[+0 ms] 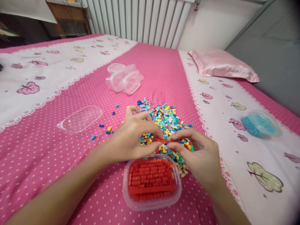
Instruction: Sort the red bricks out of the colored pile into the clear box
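Observation:
Between the thumb and finger of my left hand (140,134) is a short row of red building bricks (161,140). My right hand (197,150) comes in from the other side, its thumb and forefinger pinched at the right end of that row. Both hands are over a loose pile of small multicoloured bricks (166,117). Just below them stands a clear plastic container (152,206), with red bricks (151,176) packed in rows inside it. My fingers partly hide the pile.
A clear lid (82,120) lies on the pink dotted bedspread (100,190) at left, near several stray bricks. Farther back are stacked clear containers (124,78). A container of light blue bricks (259,125) sits at right, below a pink pillow (222,64). A radiator (140,22) stands behind.

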Action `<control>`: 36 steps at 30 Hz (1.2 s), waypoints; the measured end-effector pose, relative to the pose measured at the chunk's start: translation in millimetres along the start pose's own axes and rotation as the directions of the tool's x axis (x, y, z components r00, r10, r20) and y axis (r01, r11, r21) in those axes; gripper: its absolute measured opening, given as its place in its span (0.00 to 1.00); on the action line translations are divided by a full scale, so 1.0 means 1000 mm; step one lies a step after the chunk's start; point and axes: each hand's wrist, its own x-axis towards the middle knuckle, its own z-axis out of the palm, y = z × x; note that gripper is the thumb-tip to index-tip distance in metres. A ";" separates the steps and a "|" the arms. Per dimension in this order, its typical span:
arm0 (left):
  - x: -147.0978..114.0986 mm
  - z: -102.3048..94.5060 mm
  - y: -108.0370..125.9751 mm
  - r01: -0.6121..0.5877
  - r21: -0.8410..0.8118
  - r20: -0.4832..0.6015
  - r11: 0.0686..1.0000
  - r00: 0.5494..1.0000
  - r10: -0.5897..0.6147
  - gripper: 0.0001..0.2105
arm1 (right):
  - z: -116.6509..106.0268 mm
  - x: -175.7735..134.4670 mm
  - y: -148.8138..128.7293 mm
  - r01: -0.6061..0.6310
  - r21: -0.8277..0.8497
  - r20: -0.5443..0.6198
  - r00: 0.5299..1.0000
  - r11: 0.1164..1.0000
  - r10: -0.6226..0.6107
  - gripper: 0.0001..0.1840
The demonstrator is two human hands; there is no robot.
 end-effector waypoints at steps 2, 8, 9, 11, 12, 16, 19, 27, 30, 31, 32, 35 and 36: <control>0.001 -0.005 -0.003 0.012 0.012 -0.001 1.000 1.000 -0.012 0.04 | -0.008 0.003 0.004 -0.020 -0.086 0.000 1.000 0.996 0.020 0.03; 0.001 -0.008 -0.013 0.022 0.015 0.052 1.000 0.998 -0.023 0.04 | -0.014 0.009 0.023 0.080 -0.389 0.261 0.965 0.918 0.026 0.08; 0.001 -0.006 -0.015 0.033 0.017 0.085 0.999 0.996 -0.034 0.04 | -0.011 0.008 0.024 0.104 -0.429 0.301 0.953 0.897 0.034 0.07; 0.000 -0.003 -0.017 0.045 0.019 0.149 0.999 0.988 -0.048 0.04 | -0.005 0.006 0.026 0.148 -0.494 0.342 0.939 0.857 0.035 0.07; -0.001 -0.001 -0.017 0.043 0.018 0.171 0.999 0.984 -0.046 0.04 | -0.003 0.005 0.026 0.167 -0.516 0.347 0.938 0.840 0.027 0.08; -0.002 0.001 -0.017 0.010 -0.019 0.202 1.000 0.979 -0.006 0.06 | 0.000 0.003 0.025 0.221 -0.549 0.349 0.937 0.806 -0.019 0.09; -0.002 0.000 -0.015 -0.025 -0.043 0.250 0.999 0.968 0.035 0.10 | -0.002 0.004 0.025 0.242 -0.541 0.376 0.926 0.806 -0.026 0.08; 0.000 -0.003 -0.013 -0.022 -0.058 0.256 0.998 0.966 0.036 0.09 | -0.006 0.006 0.019 0.201 -0.423 0.393 0.919 0.884 -0.021 0.09; 0.000 -0.005 -0.016 -0.017 -0.062 0.197 0.998 0.980 0.028 0.09 | -0.010 0.006 0.019 0.147 -0.378 0.363 0.932 0.914 0.001 0.08; 0.000 -0.005 -0.018 -0.018 -0.069 0.168 0.997 0.985 0.029 0.09 | -0.012 0.006 0.019 0.135 -0.367 0.343 0.939 0.920 -0.001 0.08; 0.000 -0.005 -0.019 -0.014 -0.076 0.141 0.997 0.990 0.025 0.09 | -0.014 0.005 0.017 0.129 -0.355 0.319 0.948 0.926 -0.009 0.08; -0.001 -0.005 -0.025 0.025 -0.096 0.066 0.995 0.998 -0.018 0.10 | -0.013 0.002 0.001 0.186 -0.281 0.269 0.957 0.942 -0.109 0.09; -0.001 -0.004 -0.027 0.036 -0.102 0.035 0.994 0.999 -0.033 0.10 | -0.011 0.000 -0.008 0.234 -0.252 0.269 0.949 0.939 -0.165 0.08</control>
